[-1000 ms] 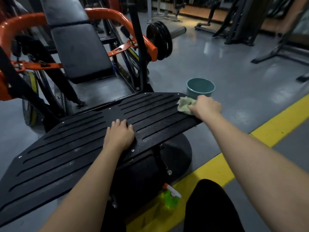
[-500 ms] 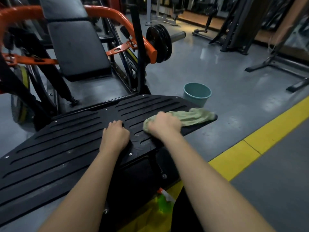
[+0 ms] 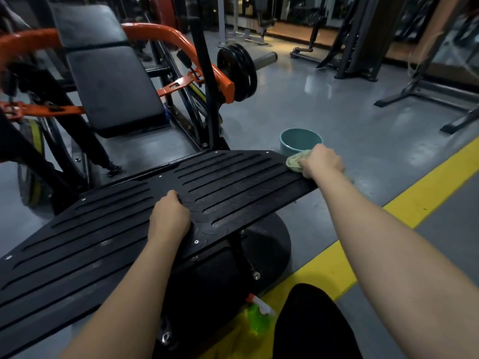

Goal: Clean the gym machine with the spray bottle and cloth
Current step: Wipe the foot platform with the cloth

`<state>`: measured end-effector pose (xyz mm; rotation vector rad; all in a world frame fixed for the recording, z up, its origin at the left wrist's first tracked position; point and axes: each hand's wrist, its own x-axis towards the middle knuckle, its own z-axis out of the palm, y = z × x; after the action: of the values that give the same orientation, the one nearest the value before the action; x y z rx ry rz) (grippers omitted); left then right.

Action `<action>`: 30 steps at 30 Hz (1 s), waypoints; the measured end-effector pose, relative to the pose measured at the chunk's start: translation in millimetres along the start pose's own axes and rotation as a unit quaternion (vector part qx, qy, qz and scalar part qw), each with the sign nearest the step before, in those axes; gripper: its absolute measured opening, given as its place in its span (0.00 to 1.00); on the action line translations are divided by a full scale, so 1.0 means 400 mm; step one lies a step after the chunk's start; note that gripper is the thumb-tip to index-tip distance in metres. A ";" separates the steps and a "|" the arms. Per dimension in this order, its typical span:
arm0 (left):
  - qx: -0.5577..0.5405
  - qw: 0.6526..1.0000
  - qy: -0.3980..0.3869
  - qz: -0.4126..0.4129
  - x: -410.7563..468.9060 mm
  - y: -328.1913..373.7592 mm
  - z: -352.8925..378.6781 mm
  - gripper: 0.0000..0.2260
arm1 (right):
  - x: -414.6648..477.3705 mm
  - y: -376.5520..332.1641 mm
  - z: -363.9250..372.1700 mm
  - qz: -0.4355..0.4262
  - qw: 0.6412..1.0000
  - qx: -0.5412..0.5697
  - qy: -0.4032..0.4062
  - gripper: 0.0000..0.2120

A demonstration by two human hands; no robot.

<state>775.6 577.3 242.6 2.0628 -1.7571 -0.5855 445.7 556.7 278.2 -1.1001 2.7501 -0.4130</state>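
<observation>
Head view, starting at the left: what lies left of the left hand?

– The machine's black ribbed footplate (image 3: 85,255), running out to the left edge of the frame. Beyond the hand and to its left stands a black seat pad (image 3: 114,92), with an orange frame (image 3: 155,32) arching behind it.

And the left hand itself?

– The left hand (image 3: 169,216) lies palm down near the middle of the footplate. Its fingers are loosely bent against the ribs and hold nothing.

What is between the 2 hands?

– Bare footplate. Far beyond it, black weight plates (image 3: 237,71) sit on a bar end. Nearer the body than either hand, below the footplate's near edge, the green spray bottle (image 3: 258,317) stands between the 2 forearms. It is on the yellow line (image 3: 427,187) painted on the floor. Neither hand touches it, and 1 dark-clad knee (image 3: 311,325) is just to its right.

The right hand?

– The right hand (image 3: 321,161) is at the footplate's far right corner. Its fingers are curled round a bunched pale green cloth (image 3: 295,161). The cloth pokes out to the left of the hand and lies against the plate.

Anything past it?

– Just beyond the right hand, a teal bucket (image 3: 300,138) stands on the grey floor (image 3: 324,107). The hand and cloth partly hide it. To the hand's right, the yellow line runs diagonally toward the frame's edge.
</observation>
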 end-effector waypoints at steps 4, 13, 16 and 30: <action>0.021 1.000 -0.011 0.004 0.000 -0.002 -0.003 0.16 | -0.037 -0.036 0.011 -0.002 1.000 -0.028 -0.007 0.19; 0.120 0.991 -0.017 0.052 0.037 -0.066 -0.062 0.20 | -0.531 -0.309 0.105 -0.300 0.938 -0.055 -0.165 0.22; 0.028 1.000 -0.005 -0.013 0.053 -0.105 -0.052 0.20 | -0.570 -0.366 0.158 -0.322 0.931 -0.027 -0.167 0.21; 0.085 0.996 0.001 0.039 0.067 -0.115 -0.030 0.17 | 0.026 -0.163 0.070 -0.086 0.985 -0.142 -0.045 0.17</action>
<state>824.1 558.1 226.6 2.0919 -1.9371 -0.4229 487.4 498.6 271.1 -1.3900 2.7004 0.0137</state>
